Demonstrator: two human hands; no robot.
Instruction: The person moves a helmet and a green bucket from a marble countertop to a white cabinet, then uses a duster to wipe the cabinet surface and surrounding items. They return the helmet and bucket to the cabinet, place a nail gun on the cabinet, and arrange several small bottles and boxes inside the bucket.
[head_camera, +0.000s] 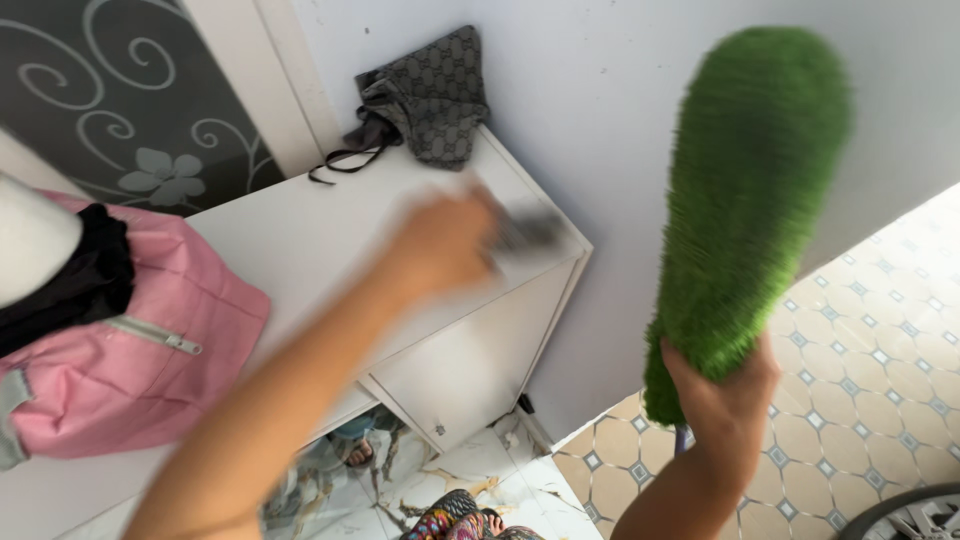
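**Q:** What does each hand hold in this view from the head camera?

**A:** The right hand (722, 395) is clamped round the base of a green fluffy duster (752, 190), which stands raised and upright in front of the pale wall (600, 90), well apart from the cabinet. The left hand (440, 245) is blurred; it lies over the top of the white cabinet (300, 240) near its front right corner, its fingers closed on a small dark object (530, 232) — too smeared to tell what kind.

**Q:** What else stands on the cabinet?

**A:** A grey patterned bag (425, 95) leans against the wall at the back; a pink zipped bag (120, 350) sits at the left end, with black cloth (80, 280) spilling from it. Patterned floor tiles (880, 350) show at lower right.

**Q:** How is the step in hand — clearing and dusting the top, by appearance — done well?

**A:** As a judgement: lift the dark object fully clear before the duster comes down, keep the duster high and away from the wall meanwhile, then sweep from the back toward the open front edge, working round the two bags — or shifting them — so that no strip is missed.
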